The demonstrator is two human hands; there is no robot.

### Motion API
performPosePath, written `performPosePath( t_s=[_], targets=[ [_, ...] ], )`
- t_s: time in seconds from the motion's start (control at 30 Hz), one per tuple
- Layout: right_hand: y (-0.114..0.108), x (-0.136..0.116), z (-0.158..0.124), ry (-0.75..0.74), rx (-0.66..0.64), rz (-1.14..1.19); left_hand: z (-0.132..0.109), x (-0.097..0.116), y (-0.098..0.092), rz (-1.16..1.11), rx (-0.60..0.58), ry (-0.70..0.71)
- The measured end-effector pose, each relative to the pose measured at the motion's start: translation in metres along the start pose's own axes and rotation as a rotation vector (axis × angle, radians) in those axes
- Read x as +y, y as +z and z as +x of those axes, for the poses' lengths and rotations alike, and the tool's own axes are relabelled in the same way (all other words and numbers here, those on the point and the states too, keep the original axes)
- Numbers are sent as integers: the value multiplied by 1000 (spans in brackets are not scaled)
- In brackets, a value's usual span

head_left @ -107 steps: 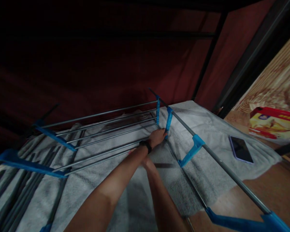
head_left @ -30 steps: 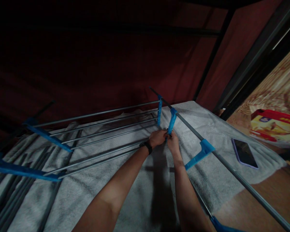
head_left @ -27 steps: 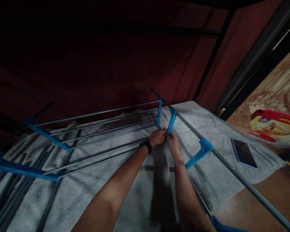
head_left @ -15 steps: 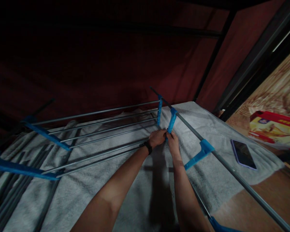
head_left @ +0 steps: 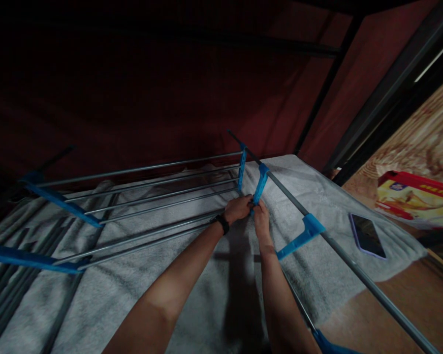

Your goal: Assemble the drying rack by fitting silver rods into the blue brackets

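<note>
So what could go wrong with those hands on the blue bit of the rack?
The left hand and right hand both pinch the lower end of the blue bracket, close to the thin rods, so fingers might get nipped if it snaps in or slips. The long grey rod slants above the towel close to the phone. If the frame swings or drops, it could hit the phone.

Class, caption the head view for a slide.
Left hand and right hand grip the blue bracket of a drying rack on a towel.

Left hand point(head_left: 238, 209) and right hand point(head_left: 261, 220) — both curled, fingertips touching.
</note>
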State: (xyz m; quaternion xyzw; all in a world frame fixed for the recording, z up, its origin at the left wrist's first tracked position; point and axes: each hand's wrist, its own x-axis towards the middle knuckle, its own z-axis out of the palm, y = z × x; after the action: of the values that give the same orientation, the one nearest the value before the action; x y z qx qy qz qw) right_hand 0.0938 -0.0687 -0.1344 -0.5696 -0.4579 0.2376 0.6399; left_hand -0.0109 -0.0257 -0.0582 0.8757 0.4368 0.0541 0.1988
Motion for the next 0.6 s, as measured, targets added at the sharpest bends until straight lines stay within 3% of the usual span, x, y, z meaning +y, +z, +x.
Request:
performPosePath(
  t_s=[0.6],
  targets=[
    [2,8,-3,-28,30,-168,8,-2,-2,-60,-32,23]
  ],
)
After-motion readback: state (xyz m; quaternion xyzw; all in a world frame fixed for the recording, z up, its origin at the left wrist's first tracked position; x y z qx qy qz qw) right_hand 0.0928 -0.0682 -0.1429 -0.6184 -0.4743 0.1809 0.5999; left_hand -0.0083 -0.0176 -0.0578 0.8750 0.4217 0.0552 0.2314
